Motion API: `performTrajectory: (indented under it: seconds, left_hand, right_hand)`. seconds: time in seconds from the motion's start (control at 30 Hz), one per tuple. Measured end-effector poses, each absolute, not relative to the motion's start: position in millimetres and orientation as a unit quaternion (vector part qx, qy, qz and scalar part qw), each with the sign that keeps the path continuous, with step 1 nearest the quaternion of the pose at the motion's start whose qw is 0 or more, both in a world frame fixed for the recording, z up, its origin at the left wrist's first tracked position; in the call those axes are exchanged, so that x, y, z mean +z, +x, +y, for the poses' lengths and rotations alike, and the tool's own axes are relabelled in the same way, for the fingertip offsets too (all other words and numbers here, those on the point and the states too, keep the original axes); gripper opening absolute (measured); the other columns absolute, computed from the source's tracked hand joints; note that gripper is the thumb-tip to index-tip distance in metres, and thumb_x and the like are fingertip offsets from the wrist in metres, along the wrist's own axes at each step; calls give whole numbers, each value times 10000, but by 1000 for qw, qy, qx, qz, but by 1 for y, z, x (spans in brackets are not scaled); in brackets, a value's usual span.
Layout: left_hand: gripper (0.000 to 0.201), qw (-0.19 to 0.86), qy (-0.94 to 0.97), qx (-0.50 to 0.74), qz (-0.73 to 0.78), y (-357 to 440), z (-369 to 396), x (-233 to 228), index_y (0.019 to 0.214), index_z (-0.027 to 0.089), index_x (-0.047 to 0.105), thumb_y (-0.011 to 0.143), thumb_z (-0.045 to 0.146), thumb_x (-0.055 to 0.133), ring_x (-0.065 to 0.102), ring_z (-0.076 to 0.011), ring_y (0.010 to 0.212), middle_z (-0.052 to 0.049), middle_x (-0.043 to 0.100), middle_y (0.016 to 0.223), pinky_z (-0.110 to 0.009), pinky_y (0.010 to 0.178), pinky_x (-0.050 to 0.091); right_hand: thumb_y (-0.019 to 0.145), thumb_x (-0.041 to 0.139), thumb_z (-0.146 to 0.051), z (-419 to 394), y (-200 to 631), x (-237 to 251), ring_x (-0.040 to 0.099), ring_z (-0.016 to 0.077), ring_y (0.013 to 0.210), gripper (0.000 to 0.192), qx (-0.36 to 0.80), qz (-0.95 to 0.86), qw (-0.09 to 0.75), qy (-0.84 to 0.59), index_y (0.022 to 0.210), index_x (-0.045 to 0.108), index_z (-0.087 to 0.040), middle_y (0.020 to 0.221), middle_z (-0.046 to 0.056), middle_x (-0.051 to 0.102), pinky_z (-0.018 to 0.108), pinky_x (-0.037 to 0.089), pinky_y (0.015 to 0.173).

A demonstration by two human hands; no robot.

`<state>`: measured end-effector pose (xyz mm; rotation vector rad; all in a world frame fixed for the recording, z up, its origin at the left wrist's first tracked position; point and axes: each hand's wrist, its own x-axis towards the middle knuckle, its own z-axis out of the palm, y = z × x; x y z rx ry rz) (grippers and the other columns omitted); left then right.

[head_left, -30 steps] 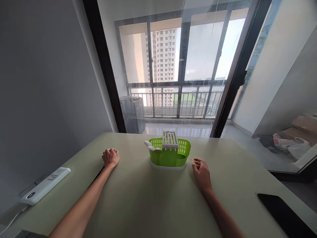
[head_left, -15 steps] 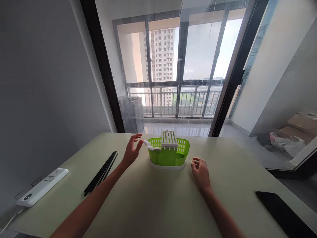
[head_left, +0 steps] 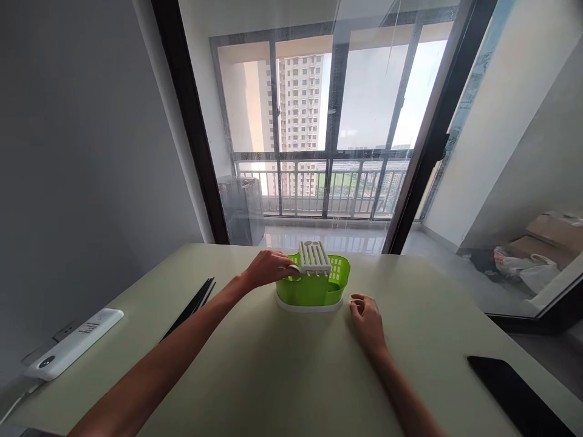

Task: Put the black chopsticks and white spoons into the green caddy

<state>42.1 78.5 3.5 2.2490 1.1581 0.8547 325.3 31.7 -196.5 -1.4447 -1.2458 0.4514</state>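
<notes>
A green plastic basket (head_left: 300, 292) with a white base stands near the table's far side. A white slotted rack (head_left: 315, 260) sits across its top. My left hand (head_left: 268, 267) reaches over the basket's left end, its fingers closed around white spoons; one white spoon (head_left: 295, 269) shows by the fingertips, and the others are hidden. To the right of the basket, my right hand (head_left: 367, 312) rests on the table, apart from the basket. Its fingers are loosely curled with a gap at the thumb, and I see nothing held in it.
Black chopsticks (head_left: 194, 306) lie to the left, partly behind my left forearm. A white power strip (head_left: 77, 343) runs along the table's left edge. At the right edge lies a flat black object (head_left: 514, 388). A glass door stands beyond the table (head_left: 282, 382).
My left hand has moved right, from beside the basket onto the white spoons at its left end, and closed. The basket appears shifted slightly right. My right hand has barely moved.
</notes>
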Motion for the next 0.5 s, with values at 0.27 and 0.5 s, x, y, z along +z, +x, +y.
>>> performTrajectory:
  seconds: [0.27, 0.5]
  left_hand:
    - [370, 100, 827, 357, 424, 26, 84, 9, 803, 243, 814, 809, 586, 677, 628, -198, 697, -51, 755, 791, -295, 675, 447]
    - [514, 137, 588, 562, 566, -6, 100, 28, 745, 161, 787, 770, 660, 663, 552, -141, 535, -25, 700, 585, -240, 508, 377]
  right_hand:
    - [836, 504, -365, 32, 325, -197, 687, 224, 860, 262, 184, -536, 552, -611, 960, 647, -183, 1031, 112, 661, 347, 554, 822]
    - [841, 503, -369, 32, 324, -197, 684, 219, 856, 275, 184, -543, 544, -613, 965, 653, -174, 1026, 112, 663, 337, 542, 827]
